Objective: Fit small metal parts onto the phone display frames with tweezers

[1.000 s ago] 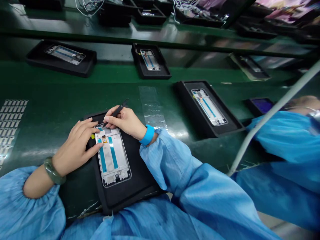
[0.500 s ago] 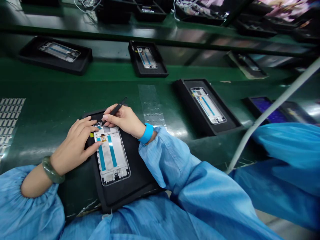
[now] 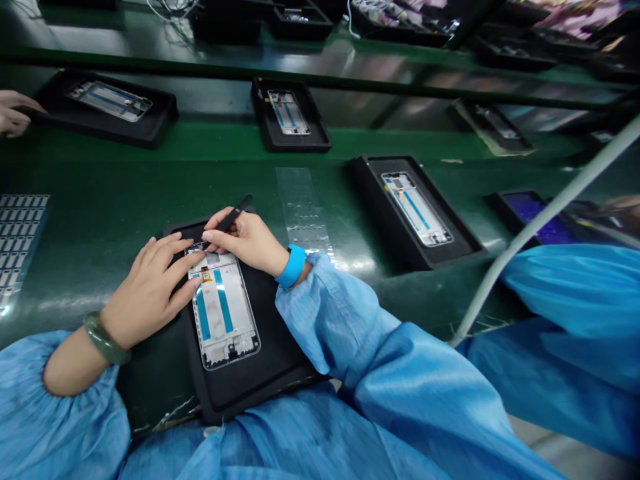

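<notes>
A silver phone frame [image 3: 236, 333] with two blue strips and a small orange flex cable [image 3: 206, 275] lies in a black foam tray [image 3: 280, 347] before me. Black tweezers [image 3: 235, 212] are pinched in my right hand [image 3: 247, 240], tips pointing down at the frame's top end. What the tips touch is hidden by the fingers. My left hand [image 3: 155, 277] rests at the frame's upper left edge, fingers stretched and apart, the fingertips on or close to its top corner and the thumb near the flex cable.
More phone frames sit in black trays at the back left [image 3: 163, 123], back middle [image 3: 293, 141] and right [image 3: 400, 247]. A clear plastic strip [image 3: 303, 207] and a sheet of small labels [image 3: 23, 233] lie on the green bench. A co-worker's hand [image 3: 15, 113] is far left; a pale pole [image 3: 530, 240] slants at right.
The two back trays have shifted slightly left, and a co-worker's hand has appeared beside the left one. My left index finger has reached further over the frame; the tweezers have barely moved.
</notes>
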Available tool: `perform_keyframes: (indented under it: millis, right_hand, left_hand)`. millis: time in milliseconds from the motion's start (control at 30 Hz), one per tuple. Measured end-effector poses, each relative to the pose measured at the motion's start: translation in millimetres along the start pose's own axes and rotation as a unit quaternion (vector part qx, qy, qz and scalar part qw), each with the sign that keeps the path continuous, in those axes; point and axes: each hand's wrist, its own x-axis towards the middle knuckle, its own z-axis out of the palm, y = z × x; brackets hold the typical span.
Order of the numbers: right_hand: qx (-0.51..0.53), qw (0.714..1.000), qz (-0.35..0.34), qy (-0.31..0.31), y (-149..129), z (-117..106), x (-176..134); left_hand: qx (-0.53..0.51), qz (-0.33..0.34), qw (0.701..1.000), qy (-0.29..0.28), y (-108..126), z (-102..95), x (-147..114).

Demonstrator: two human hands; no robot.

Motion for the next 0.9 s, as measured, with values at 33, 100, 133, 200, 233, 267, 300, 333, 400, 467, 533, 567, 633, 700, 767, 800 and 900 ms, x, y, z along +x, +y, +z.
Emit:
perform_keyframes:
  millis: [33,100,133,200,233,267,300,333,400,467,533,567,633,700,767,800,900]
  right_hand:
    - [-0.009,1.0,-0.006,0.0,-0.5,0.3,-0.8]
    - [-0.012,1.0,-0.012,0.019,-3.2,0.8,-2.3]
    - [-0.003,0.999,-0.013,0.036,-5.3,1.0,-2.8]
    - [0.025,0.997,-0.015,0.074,-10.3,0.6,-3.0]
    - [0.038,0.995,-0.02,0.088,-12.8,0.2,-2.7]
    - [0.046,0.994,-0.027,0.095,-15.0,-0.2,-2.1]
    - [0.05,0.993,-0.035,0.098,-16.7,-0.6,-1.3]
    - [0.053,0.993,-0.041,0.097,-17.8,-0.9,-0.4]
    - [0.055,0.993,-0.047,0.088,-18.3,-0.8,1.4]
    - [0.052,0.995,-0.046,0.077,-16.5,-0.2,3.0]
    - [0.042,0.996,-0.043,0.069,-13.3,0.5,4.6]
    - [0.036,0.996,-0.041,0.065,-11.4,0.6,5.4]
    - [0.025,0.997,-0.037,0.06,-8.1,0.3,6.9]
    - [0.015,0.998,-0.038,0.053,-5.5,-0.6,8.2]
    - [-0.005,0.998,-0.045,0.047,-4.1,-1.7,9.0]
    - [-0.022,0.998,-0.05,0.044,-3.8,-2.2,9.1]
    - [-0.079,0.994,-0.065,0.038,-4.4,-2.6,8.4]
  left_hand:
    - [0.007,-0.002,1.0,-0.001,1.0,-1.0,0.2]
    - [0.016,-0.005,1.0,-0.004,2.8,-3.0,0.4]
    - [0.017,-0.007,1.0,-0.005,3.3,-3.8,0.4]
    - [0.008,-0.013,1.0,-0.004,3.5,-4.7,0.2]
    - [-0.001,-0.015,1.0,-0.003,3.1,-4.7,0.1]
    - [-0.012,-0.017,1.0,-0.002,2.5,-4.5,0.0]
    - [-0.024,-0.021,0.999,0.001,1.7,-4.1,-0.1]
    - [-0.037,-0.025,0.999,0.004,0.8,-3.5,-0.2]
    - [-0.056,-0.031,0.998,0.011,-1.0,-2.1,-0.2]
    - [-0.062,-0.034,0.997,0.013,-2.4,-0.7,-0.1]
    - [-0.061,-0.032,0.998,0.011,-3.3,0.5,0.0]
    - [-0.06,-0.031,0.998,0.011,-3.6,1.0,0.0]
    - [-0.059,-0.028,0.998,0.011,-4.0,1.8,0.0]
    - [-0.059,-0.027,0.998,0.012,-4.2,2.2,0.0]
    - [-0.057,-0.025,0.998,0.01,-4.3,2.4,-0.1]
    - [-0.054,-0.023,0.998,0.008,-4.3,2.5,-0.2]
    - [-0.037,-0.015,0.999,0.001,-4.2,2.5,-0.7]
